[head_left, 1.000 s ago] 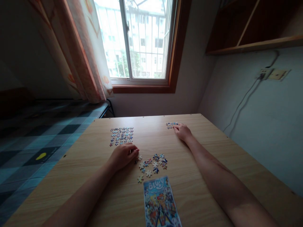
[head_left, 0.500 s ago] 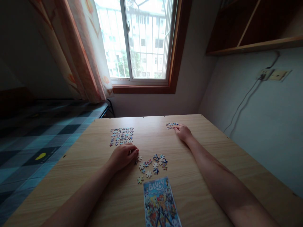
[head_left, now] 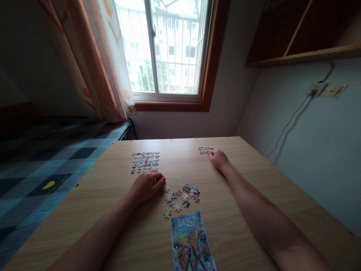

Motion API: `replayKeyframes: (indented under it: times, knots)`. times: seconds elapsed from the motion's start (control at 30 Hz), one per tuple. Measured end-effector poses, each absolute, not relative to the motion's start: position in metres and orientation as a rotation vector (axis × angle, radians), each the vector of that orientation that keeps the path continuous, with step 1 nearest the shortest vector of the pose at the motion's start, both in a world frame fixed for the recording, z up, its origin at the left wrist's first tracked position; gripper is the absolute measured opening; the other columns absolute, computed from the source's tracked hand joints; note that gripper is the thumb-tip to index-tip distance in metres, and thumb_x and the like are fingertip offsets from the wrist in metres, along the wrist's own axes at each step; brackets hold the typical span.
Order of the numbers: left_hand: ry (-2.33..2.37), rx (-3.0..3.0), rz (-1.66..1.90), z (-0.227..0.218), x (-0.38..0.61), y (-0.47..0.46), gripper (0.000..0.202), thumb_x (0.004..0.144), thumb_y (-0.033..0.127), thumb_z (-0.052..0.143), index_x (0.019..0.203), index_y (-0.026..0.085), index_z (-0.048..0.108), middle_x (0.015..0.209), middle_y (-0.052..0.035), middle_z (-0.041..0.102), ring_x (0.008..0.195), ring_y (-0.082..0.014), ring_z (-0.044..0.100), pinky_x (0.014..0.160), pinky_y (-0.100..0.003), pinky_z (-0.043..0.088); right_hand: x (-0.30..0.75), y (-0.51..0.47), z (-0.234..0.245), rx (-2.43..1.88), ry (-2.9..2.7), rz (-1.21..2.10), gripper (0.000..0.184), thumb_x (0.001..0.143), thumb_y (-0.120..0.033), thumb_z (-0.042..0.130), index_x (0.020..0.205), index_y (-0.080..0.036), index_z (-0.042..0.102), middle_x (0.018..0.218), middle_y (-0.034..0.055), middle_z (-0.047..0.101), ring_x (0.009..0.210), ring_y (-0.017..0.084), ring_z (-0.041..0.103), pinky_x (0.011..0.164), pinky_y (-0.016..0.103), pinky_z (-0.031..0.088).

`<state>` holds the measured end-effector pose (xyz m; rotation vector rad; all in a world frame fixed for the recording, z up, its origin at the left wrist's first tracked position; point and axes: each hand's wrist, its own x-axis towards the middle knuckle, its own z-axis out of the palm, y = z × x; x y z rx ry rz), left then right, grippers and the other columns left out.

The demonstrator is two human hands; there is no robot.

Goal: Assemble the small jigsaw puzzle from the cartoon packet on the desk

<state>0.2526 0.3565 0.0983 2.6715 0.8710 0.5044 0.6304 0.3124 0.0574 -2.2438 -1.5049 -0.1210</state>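
At the far right of the table, my right hand (head_left: 219, 159) has its fingers pinched on a puzzle piece (head_left: 209, 152) at the near end of a small block of rows (head_left: 205, 148). My left hand (head_left: 149, 185) rests on the wood with curled fingers, and whatever may be under them is hidden. Just beyond it lies a larger grid of puzzle pieces (head_left: 146, 160) in rows. To its right, a loose pile of puzzle pieces (head_left: 185, 196) is spread out, some overlapping, some with pale blank faces up.
A colourful printed picture sheet (head_left: 189, 241) marked "Bluey" lies at the near middle of the wooden table (head_left: 239, 233). A bed with a checked cover (head_left: 64, 158) stands to the left. Beyond the table are a window (head_left: 175, 56) and a wall.
Both hands stay nearly where they were, the right one still at the small rows. The whole view has shifted very slightly.
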Motion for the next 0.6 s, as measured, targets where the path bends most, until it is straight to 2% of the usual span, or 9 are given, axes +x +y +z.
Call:
replayKeyframes:
  times: [0.17, 0.37, 0.47, 0.6]
  knots:
    - [0.877, 2.673, 0.500, 0.099, 0.253, 0.356, 0.031, 0.093, 0.037, 0.047, 0.080, 0.021, 0.071, 0.085, -0.0038, 0.069, 0.078, -0.0177, 0.061, 0.071, -0.028, 0.042, 0.631, 0.314, 0.057, -2.221, -1.488, -0.134, 0.032, 0.096, -0.031, 0.050, 0.114, -0.024, 0.075, 0.112, 0.0075, 0.070, 0.102, 0.020, 0.062, 0.090, 0.025, 0.045]
    - [0.864, 2.670, 0.510, 0.098, 0.252, 0.357, 0.029, 0.093, 0.036, 0.048, 0.080, 0.021, 0.070, 0.085, -0.0034, 0.069, 0.080, -0.0176, 0.062, 0.073, -0.028, 0.042, 0.646, 0.312, 0.058, -2.250, -1.283, -0.241, 0.042, 0.099, -0.026, 0.038, 0.124, -0.017, 0.070, 0.120, 0.0120, 0.066, 0.114, 0.024, 0.056, 0.103, 0.032, 0.039]
    - [0.859, 2.666, 0.519, 0.098, 0.252, 0.357, 0.029, 0.093, 0.035, 0.049, 0.080, 0.022, 0.070, 0.084, -0.0029, 0.069, 0.080, -0.0173, 0.062, 0.073, -0.027, 0.042, 0.655, 0.312, 0.055, -2.277, -1.228, -0.243, 0.043, 0.097, -0.023, 0.039, 0.129, -0.017, 0.066, 0.125, 0.0123, 0.064, 0.118, 0.025, 0.054, 0.107, 0.035, 0.037]
    - [0.865, 2.669, 0.518, 0.098, 0.253, 0.357, 0.028, 0.093, 0.035, 0.049, 0.079, 0.022, 0.070, 0.083, -0.0027, 0.069, 0.079, -0.0172, 0.062, 0.072, -0.027, 0.042, 0.657, 0.313, 0.049, -2.306, -1.238, -0.198, 0.045, 0.096, -0.022, 0.039, 0.137, -0.020, 0.060, 0.133, 0.0098, 0.060, 0.123, 0.024, 0.052, 0.109, 0.033, 0.037]
